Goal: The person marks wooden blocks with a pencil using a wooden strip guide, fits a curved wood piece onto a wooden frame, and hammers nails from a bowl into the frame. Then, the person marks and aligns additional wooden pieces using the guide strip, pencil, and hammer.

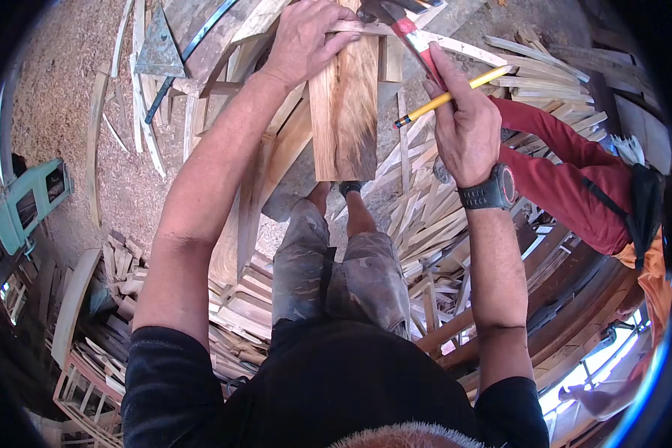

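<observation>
My left hand is closed on one end of a thin, pale wooden strip, with the thumb along its near side. Under it lies a wide wooden board with brown grain, its near end toward my legs. My right hand grips a hammer by its red and silver handle. Across the same fingers sits a yellow pencil, its point to the right. The hammer's dark head is above the strip, partly cut off by the frame's top edge; whether it touches cannot be told.
A triangular metal square and a blue bar lie at upper left. A green power-tool body stands far left. Offcuts cover the floor. Another person in red trousers is close on the right.
</observation>
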The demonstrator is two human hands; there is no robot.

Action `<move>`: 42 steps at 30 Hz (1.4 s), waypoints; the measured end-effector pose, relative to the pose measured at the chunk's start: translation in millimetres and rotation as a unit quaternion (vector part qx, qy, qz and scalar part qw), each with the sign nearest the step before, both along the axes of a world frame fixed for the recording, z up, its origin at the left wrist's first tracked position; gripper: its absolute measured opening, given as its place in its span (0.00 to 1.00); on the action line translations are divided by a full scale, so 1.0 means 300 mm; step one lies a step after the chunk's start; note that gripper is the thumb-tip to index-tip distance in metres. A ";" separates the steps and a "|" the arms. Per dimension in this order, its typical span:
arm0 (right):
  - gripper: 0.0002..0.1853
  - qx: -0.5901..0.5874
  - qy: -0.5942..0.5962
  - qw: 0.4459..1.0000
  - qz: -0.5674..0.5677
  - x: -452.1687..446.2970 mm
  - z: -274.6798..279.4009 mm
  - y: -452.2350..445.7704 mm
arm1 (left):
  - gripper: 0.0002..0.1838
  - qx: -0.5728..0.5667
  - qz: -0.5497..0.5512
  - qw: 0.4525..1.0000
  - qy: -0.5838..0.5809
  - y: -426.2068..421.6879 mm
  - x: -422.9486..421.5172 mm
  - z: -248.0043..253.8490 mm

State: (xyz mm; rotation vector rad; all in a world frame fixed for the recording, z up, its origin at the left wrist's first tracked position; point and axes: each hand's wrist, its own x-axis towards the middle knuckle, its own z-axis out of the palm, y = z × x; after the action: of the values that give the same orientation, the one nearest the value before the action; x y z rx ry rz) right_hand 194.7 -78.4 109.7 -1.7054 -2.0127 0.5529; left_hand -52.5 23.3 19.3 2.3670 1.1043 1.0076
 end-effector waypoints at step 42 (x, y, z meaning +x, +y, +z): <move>0.27 0.096 0.123 0.987 -0.031 -0.011 -0.015 -0.018 | 0.11 -0.014 0.000 1.000 0.006 -0.004 0.008 -0.009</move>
State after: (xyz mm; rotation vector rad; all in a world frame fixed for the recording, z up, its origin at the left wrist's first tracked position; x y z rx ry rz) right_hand 191.4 -83.9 105.3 -1.4997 -1.7723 0.5046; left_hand -50.0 22.1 16.6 2.3548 1.1148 0.9717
